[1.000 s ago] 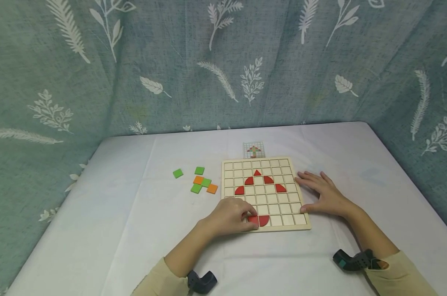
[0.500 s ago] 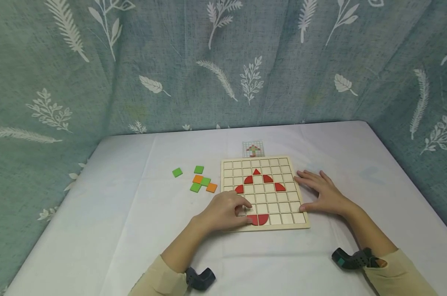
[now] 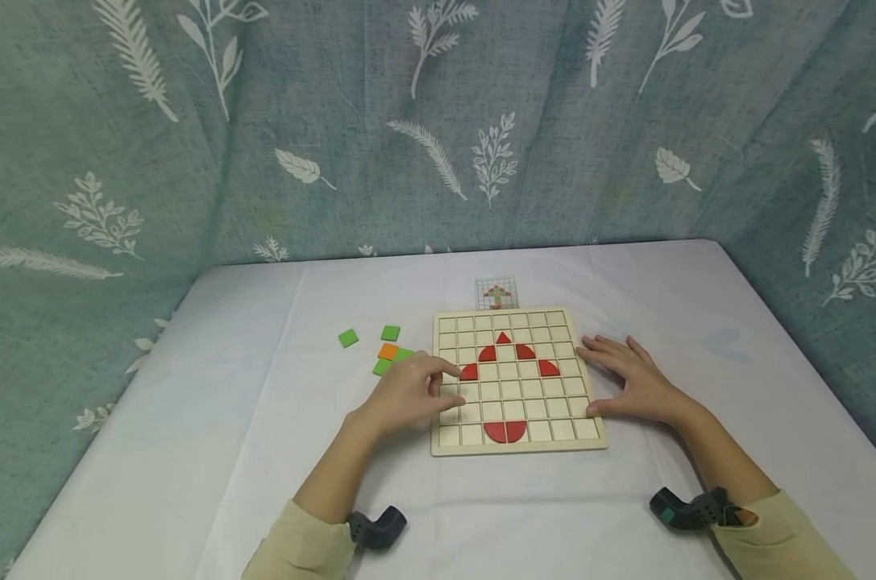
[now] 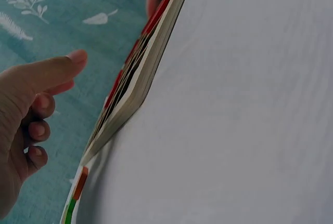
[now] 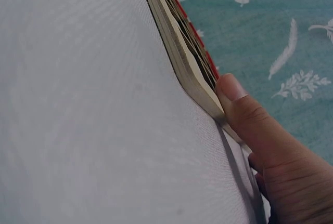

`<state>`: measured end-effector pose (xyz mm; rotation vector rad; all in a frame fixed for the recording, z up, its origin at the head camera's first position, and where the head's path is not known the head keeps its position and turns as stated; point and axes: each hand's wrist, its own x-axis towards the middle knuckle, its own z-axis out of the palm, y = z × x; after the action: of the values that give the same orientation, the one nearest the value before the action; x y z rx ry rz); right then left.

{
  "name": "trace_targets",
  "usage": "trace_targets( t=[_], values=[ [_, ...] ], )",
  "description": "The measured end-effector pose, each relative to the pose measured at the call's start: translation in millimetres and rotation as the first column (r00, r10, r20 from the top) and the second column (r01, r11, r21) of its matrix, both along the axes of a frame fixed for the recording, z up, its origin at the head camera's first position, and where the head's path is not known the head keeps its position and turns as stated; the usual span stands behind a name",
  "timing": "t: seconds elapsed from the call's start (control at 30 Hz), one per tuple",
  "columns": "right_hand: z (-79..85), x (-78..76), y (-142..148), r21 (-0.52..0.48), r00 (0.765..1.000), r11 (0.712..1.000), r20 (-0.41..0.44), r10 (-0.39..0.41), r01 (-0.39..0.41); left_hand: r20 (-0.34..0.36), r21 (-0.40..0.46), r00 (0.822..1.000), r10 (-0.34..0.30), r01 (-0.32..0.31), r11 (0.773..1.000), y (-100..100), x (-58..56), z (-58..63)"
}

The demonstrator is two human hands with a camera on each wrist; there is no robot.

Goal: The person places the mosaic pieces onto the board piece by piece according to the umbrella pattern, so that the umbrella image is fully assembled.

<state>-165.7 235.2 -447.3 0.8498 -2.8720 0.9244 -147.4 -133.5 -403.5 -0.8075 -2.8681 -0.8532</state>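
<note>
My left hand (image 3: 404,391) hovers over the left edge of the wooden grid board (image 3: 554,387). Thumb and forefinger are spread apart with nothing between them. On the board's right side, my right hand (image 3: 629,383) touches the frame with spread fingers; its thumb (image 5: 234,91) lies against the edge in the right wrist view. A red triangle (image 3: 504,338) sits in the upper grid. Red quarter-circle pieces (image 3: 525,352) step down either side of it, and two more (image 3: 516,432) lie side by side in the bottom row.
Left of the board lie loose green square tiles (image 3: 347,337) and an orange tile (image 3: 388,351), partly behind my left hand in the head view. A small pattern card (image 3: 496,292) lies at the board's far edge. A patterned curtain (image 3: 379,161) hangs behind the white-covered table (image 3: 263,451).
My left hand has moved away from the bottom-row red pieces, up and to the left, uncovering them and the board's lower left corner. My right hand has stayed at the board's edge.
</note>
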Motion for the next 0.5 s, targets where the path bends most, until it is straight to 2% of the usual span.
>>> trace_targets(
  t=[0.3,0.5],
  values=[
    [-0.5,0.6,-0.7,0.006,1.0,1.0,0.0,-0.006,0.006,0.07,0.047,0.993,0.095,-0.099,0.994,-16.1,-4.2,8.5],
    [0.1,0.5,-0.8,0.002,1.0,1.0,0.006,-0.008,0.008,0.099,0.071,0.989,0.109,-0.116,0.991,-29.7,-8.8,10.5]
  ],
)
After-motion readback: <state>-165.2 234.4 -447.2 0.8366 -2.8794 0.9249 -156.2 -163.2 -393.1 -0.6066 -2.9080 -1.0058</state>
